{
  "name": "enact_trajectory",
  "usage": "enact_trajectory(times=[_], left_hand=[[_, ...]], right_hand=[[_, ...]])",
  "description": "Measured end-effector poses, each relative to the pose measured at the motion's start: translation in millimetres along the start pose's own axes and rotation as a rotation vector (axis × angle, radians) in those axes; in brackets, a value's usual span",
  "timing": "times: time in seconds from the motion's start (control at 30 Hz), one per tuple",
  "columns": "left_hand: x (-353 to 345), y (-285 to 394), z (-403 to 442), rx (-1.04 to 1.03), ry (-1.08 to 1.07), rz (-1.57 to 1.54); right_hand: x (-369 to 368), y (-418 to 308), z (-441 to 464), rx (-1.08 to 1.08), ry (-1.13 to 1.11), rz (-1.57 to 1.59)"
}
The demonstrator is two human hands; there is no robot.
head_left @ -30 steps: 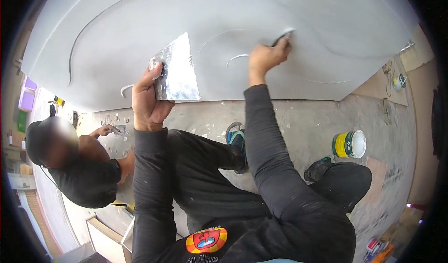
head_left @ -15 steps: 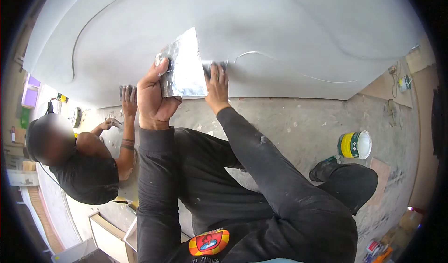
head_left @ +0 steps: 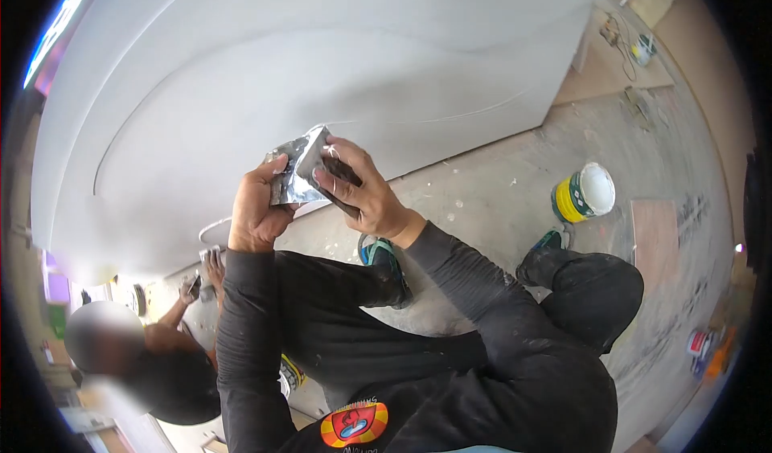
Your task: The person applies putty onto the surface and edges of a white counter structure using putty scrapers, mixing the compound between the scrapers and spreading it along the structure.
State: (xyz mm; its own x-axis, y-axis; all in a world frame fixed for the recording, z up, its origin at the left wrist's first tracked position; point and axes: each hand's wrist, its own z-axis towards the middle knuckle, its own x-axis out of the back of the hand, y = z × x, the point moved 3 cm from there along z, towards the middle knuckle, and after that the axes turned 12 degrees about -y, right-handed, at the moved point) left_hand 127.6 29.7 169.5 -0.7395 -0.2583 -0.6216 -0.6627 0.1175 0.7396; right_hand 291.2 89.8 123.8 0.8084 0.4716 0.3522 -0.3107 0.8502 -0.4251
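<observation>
My left hand [head_left: 261, 204] is closed on the edge of a shiny metal sheet [head_left: 293, 181], thumb on its face. My right hand [head_left: 366, 188] grips a dark flat blade [head_left: 343, 168], which touches the sheet's right side. Both hands are in front of a large pale grey panel [head_left: 241, 75]. A thin raised white line [head_left: 482, 110] runs along the panel's lower part, to the right of the sheet. A curved dark line [head_left: 133, 123] shows on its left side.
A co-worker [head_left: 173, 373] crouches at the lower left, hands near the panel's lower edge. On the floor [head_left: 474, 188] stands a yellow and green bucket [head_left: 581, 193], beside a flat brownish board [head_left: 655, 240]. A cable [head_left: 619, 43] and a small can [head_left: 643, 49] are at upper right.
My right hand has come back from the panel to the metal sheet, its blade now against it. The sheet is tilted differently. The view has turned, and the co-worker appears lower.
</observation>
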Motion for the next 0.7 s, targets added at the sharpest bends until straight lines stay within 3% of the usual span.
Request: enact_trajectory(times=[0.13, 0.2, 0.3, 0.4, 0.5, 0.7], left_hand=[[-36.3, -8.0, 18.0, -0.071, -0.098, 0.073], [-65.3, -7.0, 17.3, -0.084, -0.177, -0.024], [-78.6, -9.8, 21.7, -0.139, -0.289, -0.091], [-75.4, -9.2, 28.4, -0.128, -0.320, -0.100], [-69.9, -7.5, 32.6, -0.132, -0.313, -0.088], [-79.5, -6.7, 25.8, -0.230, -0.159, -0.082]], right_hand=[[31.2, 39.8, -50.2, -0.131, 0.051, -0.181], [61.3, 81.8, -91.1, -0.323, -0.050, -0.354], [150.2, 149.7, -135.3, -0.682, 0.378, -0.619], [265.6, 174.4, -112.2, -0.567, 0.555, -0.853], [347.0, 197.3, -84.4, -0.522, 0.562, -0.954], [412.6, 236.8, -56.3, -0.542, 0.511, -1.054]])
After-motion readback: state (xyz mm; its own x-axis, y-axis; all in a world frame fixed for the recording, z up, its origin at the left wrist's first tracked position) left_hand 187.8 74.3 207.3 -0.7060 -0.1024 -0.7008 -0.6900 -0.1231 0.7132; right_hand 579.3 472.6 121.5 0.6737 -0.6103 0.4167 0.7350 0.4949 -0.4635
